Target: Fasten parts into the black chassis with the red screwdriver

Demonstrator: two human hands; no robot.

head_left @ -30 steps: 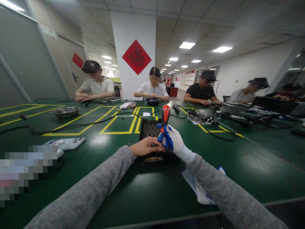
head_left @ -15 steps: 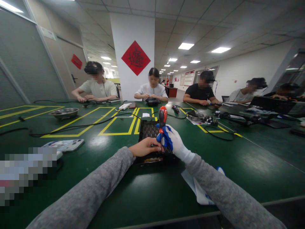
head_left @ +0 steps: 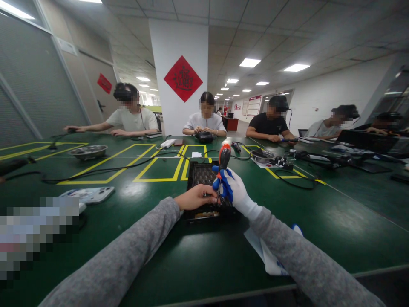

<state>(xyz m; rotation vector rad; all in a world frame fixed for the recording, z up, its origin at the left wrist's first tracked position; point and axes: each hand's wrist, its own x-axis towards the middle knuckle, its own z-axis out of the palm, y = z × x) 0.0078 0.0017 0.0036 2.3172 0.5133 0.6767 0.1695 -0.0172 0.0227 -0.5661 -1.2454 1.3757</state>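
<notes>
A screwdriver (head_left: 225, 157) with a red and black handle is gripped in my right hand (head_left: 239, 194), which wears a white glove with blue fingers. Its handle points up and leans slightly right, while the shaft runs down toward the black open case (head_left: 201, 174) on the table. My left hand (head_left: 194, 197) is bare and rests over the case's left and middle part. Its fingertips come together close to the screwdriver's lower end; what they pinch, if anything, is too small to make out. Both hands partly cover the case, and the screwdriver's tip is hidden.
A phone (head_left: 91, 195) lies left on the green table (head_left: 179, 264), with a metal bowl (head_left: 88, 152) beyond. Black cables (head_left: 128, 164) cross the table. A white and blue cloth (head_left: 266, 256) lies under my right forearm. Another metal bowl (head_left: 262, 155) stands right. Several people sit opposite.
The screwdriver's handle has tipped from nearly upright toward the right. My left hand stays about where it was. Across the table, the person on the left has stretched an arm out sideways.
</notes>
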